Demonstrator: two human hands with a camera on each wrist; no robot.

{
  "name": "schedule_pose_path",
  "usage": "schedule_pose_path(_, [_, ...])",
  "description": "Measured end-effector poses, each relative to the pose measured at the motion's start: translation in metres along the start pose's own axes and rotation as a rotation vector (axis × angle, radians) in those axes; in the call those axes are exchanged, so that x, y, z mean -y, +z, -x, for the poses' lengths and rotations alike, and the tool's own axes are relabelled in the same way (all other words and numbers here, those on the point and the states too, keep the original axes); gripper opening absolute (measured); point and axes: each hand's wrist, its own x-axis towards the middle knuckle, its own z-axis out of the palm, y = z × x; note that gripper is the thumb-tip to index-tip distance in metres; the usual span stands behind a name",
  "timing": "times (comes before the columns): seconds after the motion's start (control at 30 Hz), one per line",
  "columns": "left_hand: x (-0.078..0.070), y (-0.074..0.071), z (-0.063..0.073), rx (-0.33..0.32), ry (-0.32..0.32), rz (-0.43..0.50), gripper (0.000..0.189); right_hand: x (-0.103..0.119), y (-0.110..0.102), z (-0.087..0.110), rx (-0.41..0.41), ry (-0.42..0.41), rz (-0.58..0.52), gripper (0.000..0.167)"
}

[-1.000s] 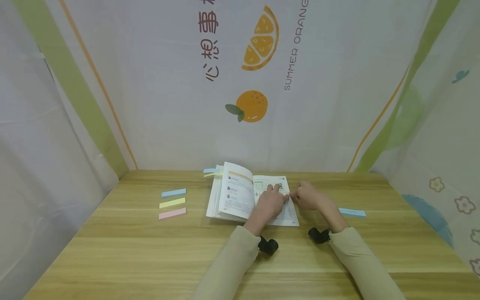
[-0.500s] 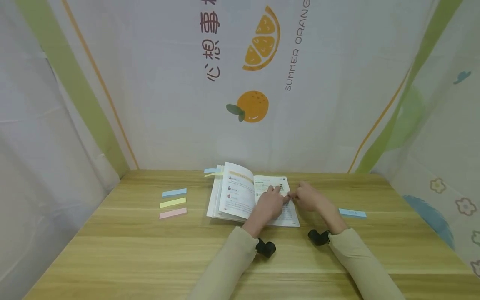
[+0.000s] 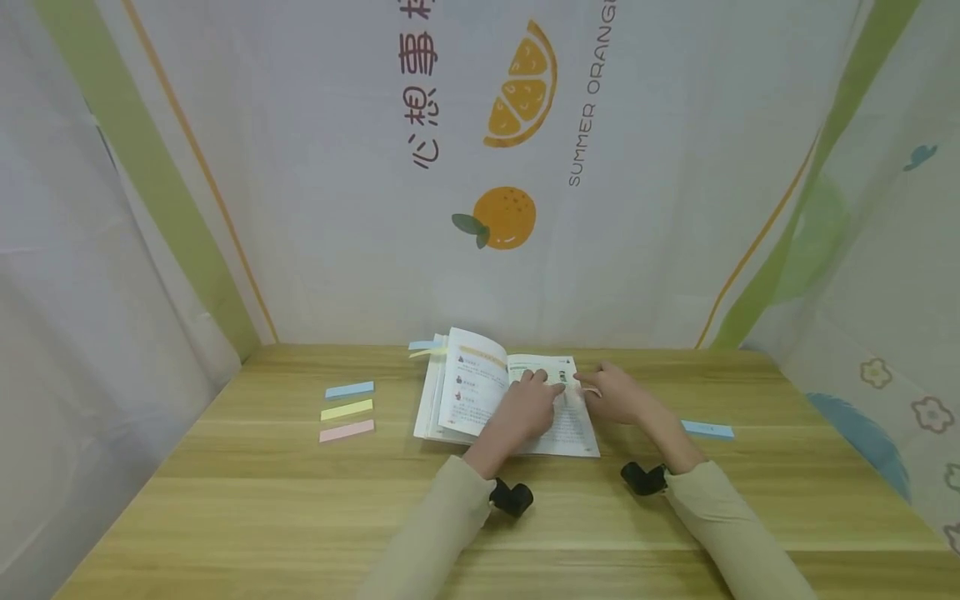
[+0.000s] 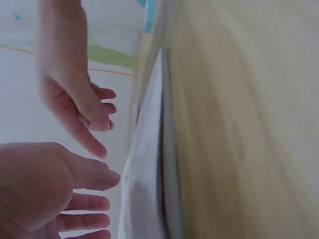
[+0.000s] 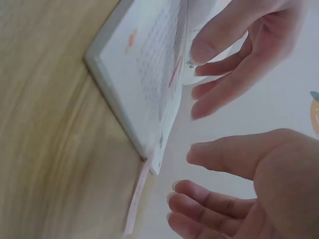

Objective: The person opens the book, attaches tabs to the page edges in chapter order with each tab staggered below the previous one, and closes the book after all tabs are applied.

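Note:
An open book (image 3: 472, 392) lies near the back of the table, its left pages raised in a curve. My left hand (image 3: 528, 406) is over the right page, fingers extended and nothing held; in the left wrist view its fingers (image 4: 89, 201) are straight and close to the paper. Beside the page's right edge is my right hand (image 3: 615, 393). In the right wrist view the right hand's thumb and fingers (image 5: 219, 154) stand apart with nothing between them. A pink sticky tab (image 5: 137, 199) sticks out from the book's edge there.
Blue (image 3: 349, 390), yellow (image 3: 347, 410) and pink (image 3: 347, 431) strips lie in a column left of the book. Another blue strip (image 3: 707, 429) is by the right forearm. Blue and yellow tabs (image 3: 426, 346) protrude from the book's left side. A printed curtain (image 3: 337, 250) hangs behind the table.
My left hand has drawn back to the left from the page's right edge, away from the right hand. The right hand stays by that edge, its fingers loosened. The book keeps its place.

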Motion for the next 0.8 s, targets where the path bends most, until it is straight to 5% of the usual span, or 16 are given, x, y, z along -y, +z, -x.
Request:
schedule_pose_path(0.47, [0.029,-0.003,0.029,-0.124,0.01,0.047,0.039,0.017,-0.007,0.005,-0.016,0.021,-0.061,0.041])
schedule_pose_path(0.8, [0.049,-0.011,0.054,-0.121,-0.01,0.069,0.041,0.023,-0.003,0.011,0.026,0.042,-0.106,0.047])
